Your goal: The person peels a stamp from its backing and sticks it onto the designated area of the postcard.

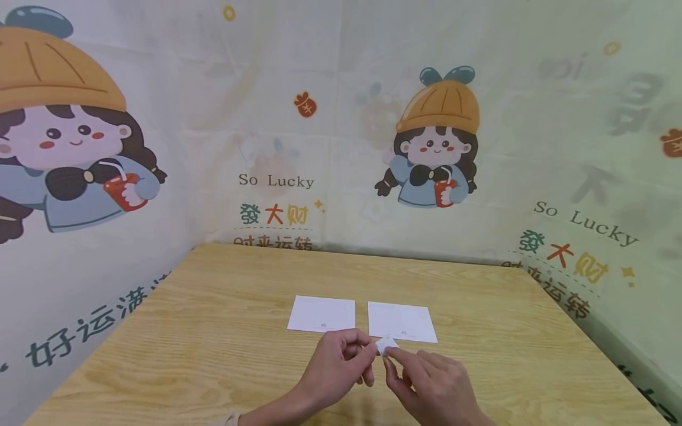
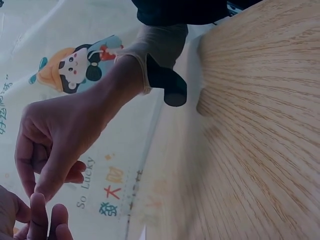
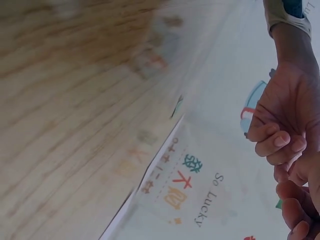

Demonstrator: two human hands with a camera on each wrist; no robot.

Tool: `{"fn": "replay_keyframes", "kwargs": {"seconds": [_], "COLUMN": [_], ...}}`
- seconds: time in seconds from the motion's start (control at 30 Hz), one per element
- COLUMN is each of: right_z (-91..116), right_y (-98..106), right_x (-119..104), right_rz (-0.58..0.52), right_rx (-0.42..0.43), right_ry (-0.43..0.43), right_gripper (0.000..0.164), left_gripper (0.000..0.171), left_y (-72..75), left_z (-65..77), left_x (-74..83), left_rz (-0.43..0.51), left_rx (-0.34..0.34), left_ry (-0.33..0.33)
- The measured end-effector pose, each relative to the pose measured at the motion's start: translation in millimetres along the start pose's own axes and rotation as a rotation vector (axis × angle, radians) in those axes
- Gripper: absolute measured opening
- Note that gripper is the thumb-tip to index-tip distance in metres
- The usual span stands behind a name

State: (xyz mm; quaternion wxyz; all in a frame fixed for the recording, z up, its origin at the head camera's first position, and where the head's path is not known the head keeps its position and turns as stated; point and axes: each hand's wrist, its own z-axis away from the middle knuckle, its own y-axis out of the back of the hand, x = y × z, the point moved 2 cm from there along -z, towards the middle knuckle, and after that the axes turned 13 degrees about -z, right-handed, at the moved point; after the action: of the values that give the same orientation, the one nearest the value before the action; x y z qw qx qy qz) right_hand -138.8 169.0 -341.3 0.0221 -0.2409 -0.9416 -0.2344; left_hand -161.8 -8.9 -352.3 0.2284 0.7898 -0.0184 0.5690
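Note:
A small white piece, papery or film-like (image 1: 388,342), is held between both hands over the near part of the table. My left hand (image 1: 341,362) pinches its left corner between thumb and index finger, the other fingers curled below. From the other side my right hand (image 1: 434,381) pinches the lower right edge. In the left wrist view my right hand (image 2: 65,125) reaches down to the left fingertips, and the piece is hidden. The right wrist view shows my left hand (image 3: 287,110) meeting the right fingers at the right edge.
Two white cards, a left one (image 1: 322,312) and a right one (image 1: 402,319), lie side by side just beyond the hands, each with a small dark mark near its front edge. The wooden table (image 1: 224,296) is enclosed by printed cloth walls (image 1: 341,130).

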Motion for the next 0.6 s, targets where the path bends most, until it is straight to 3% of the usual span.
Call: {"fn": "replay_keyframes", "kwargs": {"seconds": [0.27, 0.6], "right_z": [-7.5, -7.5], "right_y": [-1.2, -1.8], "right_x": [-1.7, -3.1], "right_rz": [0.036, 0.050], "right_rx": [0.038, 0.041], "right_ry": [0.082, 0.084], "right_gripper": [0.032, 0.033], "left_gripper": [0.017, 0.017], "left_y": [-1.9, -3.5], "left_z": [-0.3, 1.6], "left_x": [0.2, -0.6], "left_rz": [0.016, -0.004], "left_rx": [-0.006, -0.019], "left_ry": [0.005, 0.004]}}
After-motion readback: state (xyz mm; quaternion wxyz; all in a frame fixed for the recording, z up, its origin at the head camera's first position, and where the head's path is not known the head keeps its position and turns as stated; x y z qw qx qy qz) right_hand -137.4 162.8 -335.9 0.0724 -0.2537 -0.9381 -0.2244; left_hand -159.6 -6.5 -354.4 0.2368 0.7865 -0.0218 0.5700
